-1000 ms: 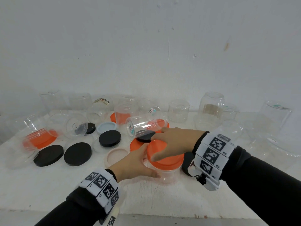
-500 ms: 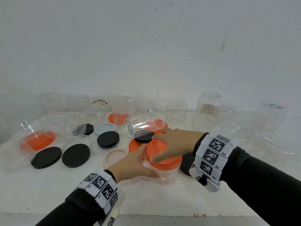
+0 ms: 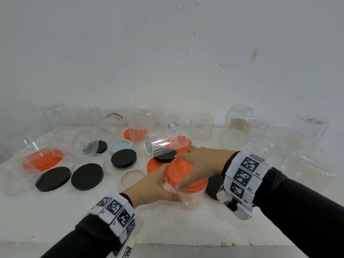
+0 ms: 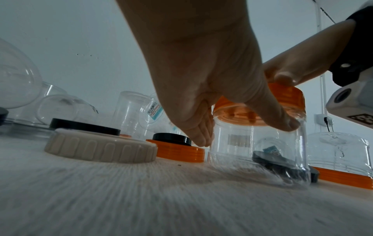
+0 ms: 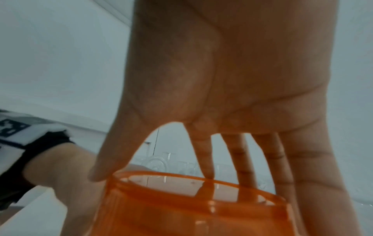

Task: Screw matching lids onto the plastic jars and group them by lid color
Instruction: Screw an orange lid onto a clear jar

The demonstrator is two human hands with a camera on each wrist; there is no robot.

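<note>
A small clear plastic jar [image 3: 189, 201] [image 4: 254, 148] stands near the table's front middle with an orange lid [image 3: 183, 175] [image 4: 260, 108] [image 5: 193, 206] on top. My left hand [image 3: 158, 185] [image 4: 238, 111] grips the jar's body, thumb in front and fingers behind. My right hand [image 3: 197, 162] [image 5: 181, 172] comes down over the lid and grips its rim with thumb and fingers. The lid sits a little tilted on the jar's mouth.
Loose lids lie to the left: black lids [image 3: 87, 176], a beige lid [image 3: 131, 180] [image 4: 101, 148], a pale blue lid [image 3: 120, 146], orange lids [image 4: 175, 150]. Several clear jars [image 3: 238, 123] stand or lie along the wall. A black lid [image 3: 213, 187] lies under my right wrist.
My right hand has turned a little on the orange lid; the left hand still holds the jar in the same spot.
</note>
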